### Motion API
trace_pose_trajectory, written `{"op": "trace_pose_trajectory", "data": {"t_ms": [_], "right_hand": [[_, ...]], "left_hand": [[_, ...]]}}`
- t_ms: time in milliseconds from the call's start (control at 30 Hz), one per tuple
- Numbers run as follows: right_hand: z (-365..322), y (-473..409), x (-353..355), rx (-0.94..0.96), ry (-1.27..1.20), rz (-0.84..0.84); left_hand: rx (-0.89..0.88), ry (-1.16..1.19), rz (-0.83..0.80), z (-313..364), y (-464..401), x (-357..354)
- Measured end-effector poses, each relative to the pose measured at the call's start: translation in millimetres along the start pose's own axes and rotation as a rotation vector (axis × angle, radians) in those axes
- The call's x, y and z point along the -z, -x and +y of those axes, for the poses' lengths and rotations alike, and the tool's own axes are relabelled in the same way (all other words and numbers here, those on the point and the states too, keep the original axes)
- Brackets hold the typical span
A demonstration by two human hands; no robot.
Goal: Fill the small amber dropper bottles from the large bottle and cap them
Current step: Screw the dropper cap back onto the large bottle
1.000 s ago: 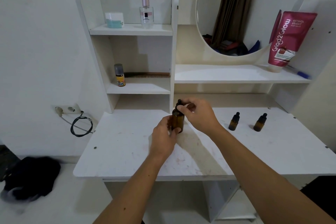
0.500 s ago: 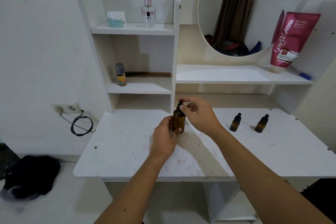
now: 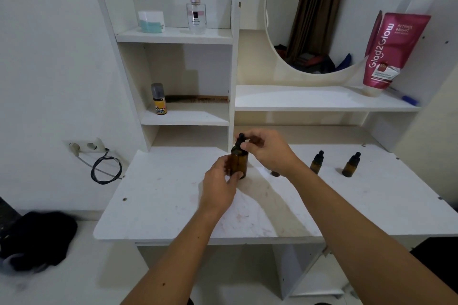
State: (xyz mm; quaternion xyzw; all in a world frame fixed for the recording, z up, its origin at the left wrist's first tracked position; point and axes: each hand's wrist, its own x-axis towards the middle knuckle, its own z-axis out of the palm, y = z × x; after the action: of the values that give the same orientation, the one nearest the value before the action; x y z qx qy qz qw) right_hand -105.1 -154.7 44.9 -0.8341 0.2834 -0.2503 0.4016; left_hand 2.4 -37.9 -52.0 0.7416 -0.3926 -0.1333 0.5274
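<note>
White desk (image 3: 158,205): both hands grip large bottle (image 3: 239,162).

The large bottle (image 3: 239,162) is standing upright on the desk (image 3: 161,205). The left hand (image 3: 219,187) is gripping its lower body, while the right hand (image 3: 269,150) is pinching the black dropper cap (image 3: 241,138) at its top. Right of the large bottle, two capped small bottles (image 3: 316,162) (image 3: 351,165) are standing apart. Another small bottle's base (image 3: 275,173) is peeking out beneath the right wrist.
</note>
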Motion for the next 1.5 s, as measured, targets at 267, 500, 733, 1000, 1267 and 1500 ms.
{"op": "trace_pose_trajectory", "data": {"t_ms": [267, 500, 733, 1000, 1267, 1500], "right_hand": [[5.2, 0.9, -14.4, -0.015, -0.04, 0.145], [5.9, 9.3, -32.9, 0.003, -0.019, 0.322], [5.1, 12.7, -38.1, -0.003, -0.035, 0.358], [13.7, 24.2, -30.6, 0.07, -0.036, 0.3], [26.6, 62.2, -32.6, 0.061, 0.134, 0.241], [46.4, 96.7, -47.3, -0.08, 0.474, -0.038]], "left_hand": [[0.01, -0.018, 0.007, 1.9, -0.9, -1.3], [0.028, -0.01, 0.02, 4.0, -1.0, -2.2], [0.029, -0.03, 0.03, 6.9, 1.6, -1.1], [0.044, -0.006, -0.008, 7.6, 11.6, 5.0], [0.018, -0.245, -0.104, 0.0, 27.7, 24.9], [-0.08, -0.715, -0.32, -7.0, 45.2, 46.4]]}}
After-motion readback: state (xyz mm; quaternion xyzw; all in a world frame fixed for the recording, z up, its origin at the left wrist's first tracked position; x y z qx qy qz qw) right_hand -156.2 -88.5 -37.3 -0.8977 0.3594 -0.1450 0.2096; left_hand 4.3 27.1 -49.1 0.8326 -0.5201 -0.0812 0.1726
